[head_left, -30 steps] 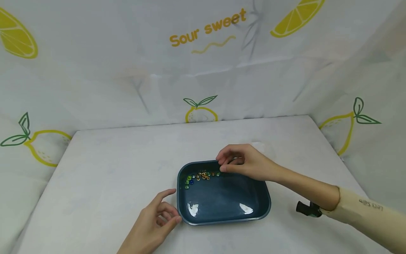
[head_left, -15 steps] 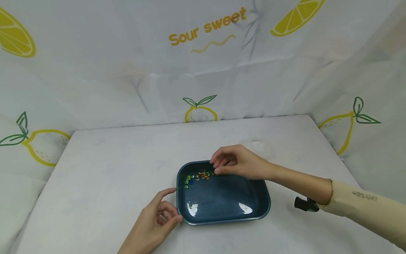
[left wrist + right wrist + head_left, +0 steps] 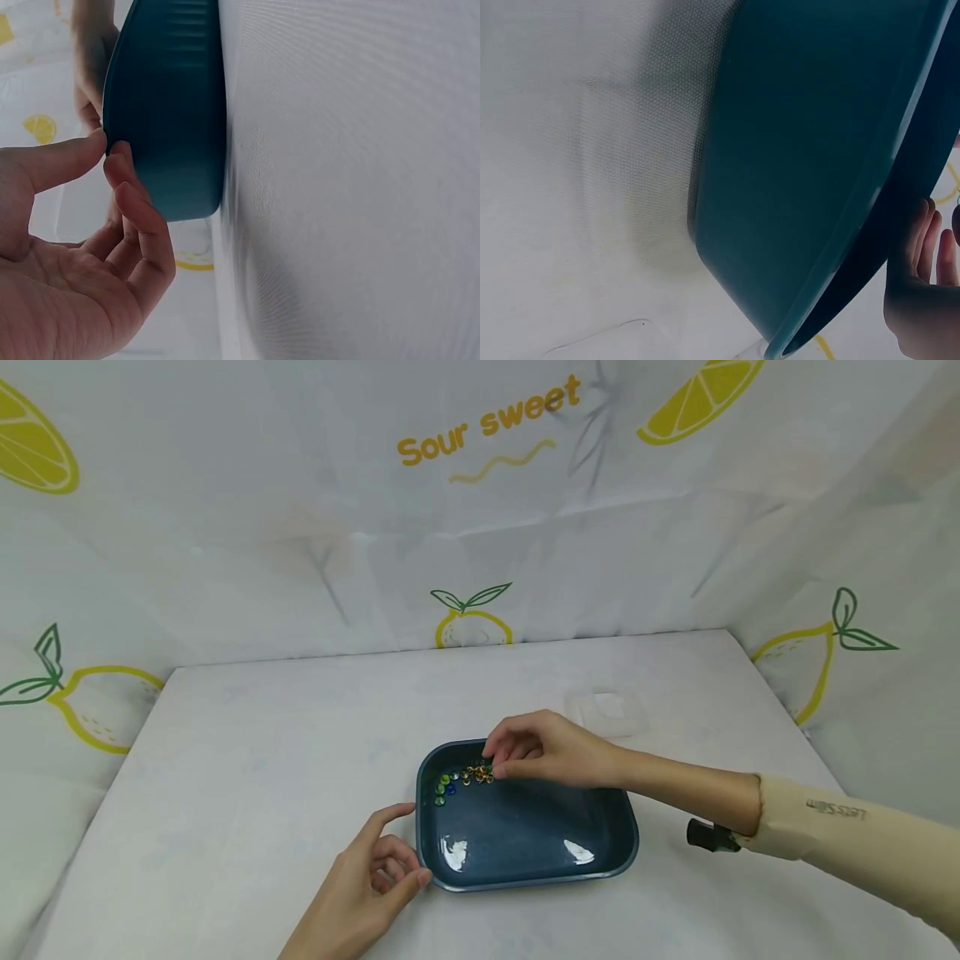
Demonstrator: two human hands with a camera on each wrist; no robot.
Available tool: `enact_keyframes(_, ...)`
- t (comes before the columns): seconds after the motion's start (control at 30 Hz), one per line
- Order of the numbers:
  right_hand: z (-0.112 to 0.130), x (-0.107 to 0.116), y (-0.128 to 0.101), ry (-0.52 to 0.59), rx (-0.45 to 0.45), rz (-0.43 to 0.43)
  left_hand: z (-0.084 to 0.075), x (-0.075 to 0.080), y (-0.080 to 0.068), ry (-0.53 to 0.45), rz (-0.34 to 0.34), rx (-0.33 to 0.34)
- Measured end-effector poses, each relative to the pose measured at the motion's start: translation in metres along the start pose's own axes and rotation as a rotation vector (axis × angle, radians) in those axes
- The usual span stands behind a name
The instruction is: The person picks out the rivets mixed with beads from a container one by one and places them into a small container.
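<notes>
While the left hand (image 3: 363, 881) rests spread fingertips on the tray (image 3: 517, 835), the right hand (image 3: 558, 752) has shifted left over the beads (image 3: 467, 775) in its far-left corner, apparently working there now; whether its bent fingers pinch one: cannot tell.

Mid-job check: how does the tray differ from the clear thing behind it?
The tray is dark blue and opaque; the clear thing is see-through. The tray looks clearly larger than the clear thing. The tray has beads in it; whether the clear thing holds anything, I can't tell. Both rest on the white table.
</notes>
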State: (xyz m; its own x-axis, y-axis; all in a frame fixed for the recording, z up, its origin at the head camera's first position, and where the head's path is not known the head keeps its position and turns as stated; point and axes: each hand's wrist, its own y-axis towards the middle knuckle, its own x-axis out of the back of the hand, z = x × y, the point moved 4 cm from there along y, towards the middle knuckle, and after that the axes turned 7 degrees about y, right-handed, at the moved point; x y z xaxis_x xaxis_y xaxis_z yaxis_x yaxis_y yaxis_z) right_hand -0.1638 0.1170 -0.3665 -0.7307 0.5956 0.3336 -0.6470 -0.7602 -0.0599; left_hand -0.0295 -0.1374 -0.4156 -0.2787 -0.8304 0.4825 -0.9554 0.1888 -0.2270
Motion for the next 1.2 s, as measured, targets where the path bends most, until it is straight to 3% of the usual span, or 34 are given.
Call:
enact_keyframes(0.33,-0.006,-0.01,0.007,0.004,-0.011,0.056,0.0,0.0,-0.001,-0.002,0.008,-0.048)
enact_keyframes(1.2,-0.028,-0.017,0.015,-0.095,-0.098,0.116,0.002,-0.002,0.0,0.005,0.005,0.031)
